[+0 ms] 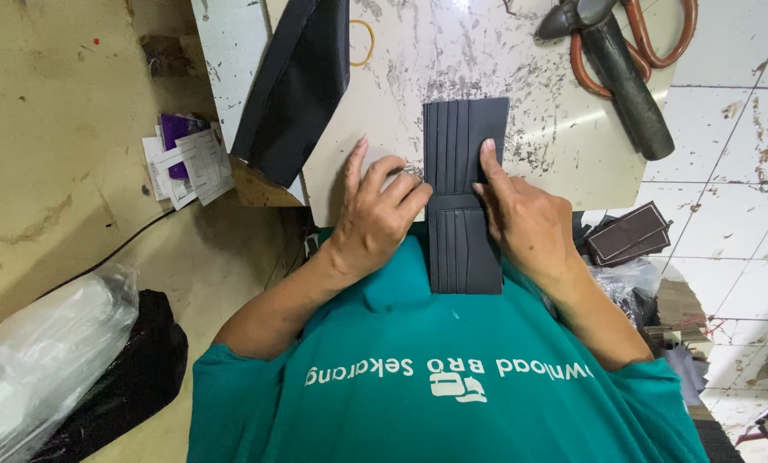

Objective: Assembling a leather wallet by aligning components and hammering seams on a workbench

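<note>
1. Black leather bifold wallet (463, 189), opened flat with its rows of card slots facing up, lies on the scratched white work board (564, 146); its near half hangs over the board's edge above my teal shirt (452, 386).
2. My left hand (375, 214) rests palm down on the board just left of the wallet, fingers together and slightly curled, their tips touching the wallet's left edge near the centre fold. It presses rather than grips.
3. My right hand (525, 219) sits on the wallet's right side, forefinger stretched out and pressing down on the upper half's right edge, the other fingers tucked under (I cannot tell whether they pinch the leather).
4. Left of the wallet, a folded sheet of dark leather (298, 86) lies tilted across the board's corner, well apart from my left hand, with a thin yellow rubber band (362, 43) just beside it.
5. At the far right of the board lie scissors with reddish-brown handles (650, 34), touching a dark cylindrical tool handle (637, 94).
6. Off the board to the right, a small stack of dark wallet pieces (628, 233) sits on the white tiled floor (744, 129).
7. To the left are a loose heap of paper slips (185, 159) and, nearer me, a clear plastic bag (45, 360) over a black bag (131, 386).
</note>
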